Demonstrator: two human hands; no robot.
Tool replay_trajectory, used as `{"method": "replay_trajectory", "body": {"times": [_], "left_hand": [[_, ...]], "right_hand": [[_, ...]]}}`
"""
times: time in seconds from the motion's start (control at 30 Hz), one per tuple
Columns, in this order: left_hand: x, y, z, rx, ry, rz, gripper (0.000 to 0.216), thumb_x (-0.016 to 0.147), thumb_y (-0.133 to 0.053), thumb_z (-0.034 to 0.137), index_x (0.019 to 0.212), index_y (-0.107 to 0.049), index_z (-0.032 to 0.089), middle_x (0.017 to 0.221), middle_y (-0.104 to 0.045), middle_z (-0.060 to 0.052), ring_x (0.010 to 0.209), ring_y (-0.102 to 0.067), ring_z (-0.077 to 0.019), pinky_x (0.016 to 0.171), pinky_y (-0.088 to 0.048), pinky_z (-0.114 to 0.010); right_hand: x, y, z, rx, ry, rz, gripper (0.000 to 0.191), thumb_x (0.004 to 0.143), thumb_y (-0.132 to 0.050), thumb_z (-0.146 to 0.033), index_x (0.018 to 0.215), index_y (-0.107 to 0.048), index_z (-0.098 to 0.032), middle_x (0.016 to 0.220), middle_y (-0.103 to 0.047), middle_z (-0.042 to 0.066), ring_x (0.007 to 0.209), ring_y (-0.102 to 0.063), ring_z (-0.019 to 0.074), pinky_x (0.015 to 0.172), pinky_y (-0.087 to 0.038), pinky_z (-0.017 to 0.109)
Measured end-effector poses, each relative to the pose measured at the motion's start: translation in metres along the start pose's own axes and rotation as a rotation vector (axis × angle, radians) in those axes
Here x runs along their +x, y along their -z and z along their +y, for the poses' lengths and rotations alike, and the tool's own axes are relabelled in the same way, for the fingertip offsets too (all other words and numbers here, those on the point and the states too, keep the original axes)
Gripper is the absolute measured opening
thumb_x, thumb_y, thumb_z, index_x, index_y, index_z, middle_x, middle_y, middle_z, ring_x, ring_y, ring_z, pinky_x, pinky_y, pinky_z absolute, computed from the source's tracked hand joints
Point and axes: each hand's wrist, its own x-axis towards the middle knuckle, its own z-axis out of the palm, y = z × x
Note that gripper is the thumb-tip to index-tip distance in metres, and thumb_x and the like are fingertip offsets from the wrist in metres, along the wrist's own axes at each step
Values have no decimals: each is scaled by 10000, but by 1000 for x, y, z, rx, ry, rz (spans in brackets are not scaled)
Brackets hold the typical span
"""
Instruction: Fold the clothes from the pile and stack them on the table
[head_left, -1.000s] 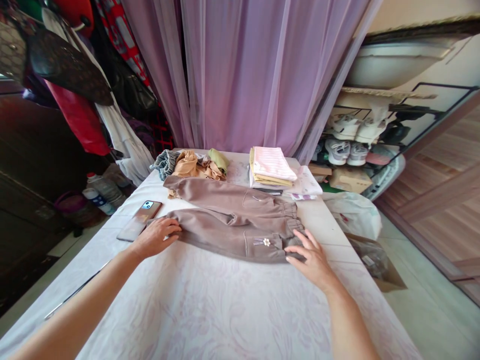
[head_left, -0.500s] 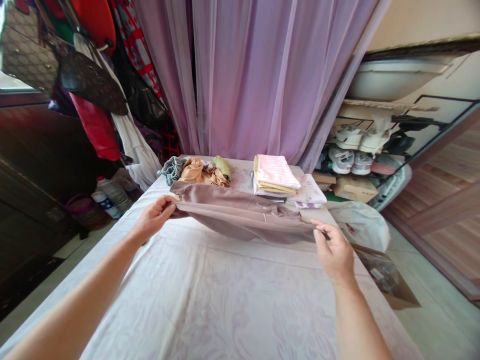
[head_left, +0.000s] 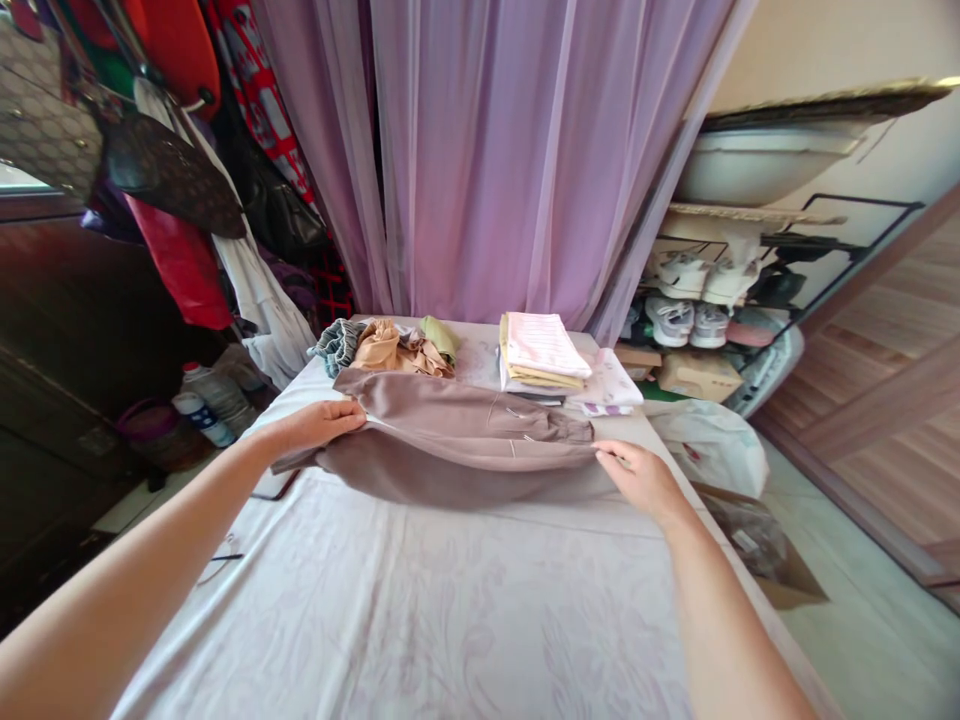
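A pair of mauve-brown trousers [head_left: 427, 405] stretches sideways between my two hands, above and partly on the white patterned cloth of the table [head_left: 420, 610]. My left hand [head_left: 334, 422] pinches the fabric near its left end. At the right end, the fingertips of my right hand [head_left: 626, 470] grip the edge. The near layer hangs in a shallow sag, and small white marks show on the fabric. Just behind lie a crumpled heap of clothes [head_left: 382, 347] on the left and a stack of folded clothes [head_left: 544, 345] with a pink striped piece on top.
A purple curtain [head_left: 465, 160] hangs behind the table. Bags [head_left: 169, 170] hang at left, above bottles [head_left: 217, 395] on the floor. At right stand a rack with shoes [head_left: 686, 315], a plastic bag [head_left: 709, 440] and a cardboard box [head_left: 787, 570]. Glasses [head_left: 225, 557] lie by my left forearm.
The trousers have come lower and nearer, with the near layer spread toward me. My right hand has shifted left in view, and my left hand now grips slightly further in along the fabric.
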Motion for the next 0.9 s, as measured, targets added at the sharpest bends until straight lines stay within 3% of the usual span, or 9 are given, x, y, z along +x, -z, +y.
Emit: {"method": "replay_trajectory", "body": {"times": [0.17,0.27,0.37,0.5,0.6,0.8,0.9], "left_hand": [[-3,-6,0,-350,190,-15,457,753,-573,655,756,-633,202,675,-599,7,601,-542,-133,549,-447,-226],[1,-8,1,-232,179,-129,401,750,-582,601,707,-646,208,619,-582,21,566,-526,-130,531,-429,-226],[7,-15,-3,-111,123,-206,362,754,-573,554,742,-678,207,692,-645,6,669,-597,-157,638,-471,-246],[5,-32,-15,-39,90,-209,362,744,-578,553,771,-649,199,753,-666,-4,721,-611,-167,657,-466,-249],[-9,-47,-19,-17,75,-273,333,740,-595,518,845,-634,204,807,-674,1,743,-611,-162,657,-458,-238],[-38,-75,-10,160,-73,-305,146,720,-625,308,829,-652,215,910,-679,10,879,-606,-174,801,-442,-254],[-44,-83,-6,264,-125,-262,123,694,-644,251,810,-653,213,933,-663,-5,947,-583,-199,864,-429,-284]], "right_hand": [[-7,-2,-3,247,-222,38,295,685,-587,-421,767,-775,-210,795,-760,51,859,-678,256,736,-510,305],[-10,-4,-6,341,-288,100,274,655,-622,-405,745,-779,-198,760,-753,57,868,-672,268,743,-507,316],[-10,-8,-5,351,-313,148,256,634,-636,-393,724,-780,-200,742,-749,54,838,-667,266,712,-500,315],[-6,-17,4,266,-349,195,304,646,-620,-407,772,-794,-193,695,-736,50,746,-656,247,625,-474,295],[-1,-23,15,179,-376,158,325,637,-607,-404,792,-800,-192,692,-739,54,710,-659,257,593,-468,299],[4,-33,34,115,-375,140,334,621,-588,-420,776,-800,-213,738,-756,57,741,-673,283,617,-484,316],[3,-37,38,111,-396,150,356,617,-591,-434,789,-802,-203,726,-753,57,710,-667,275,596,-479,313]]}}
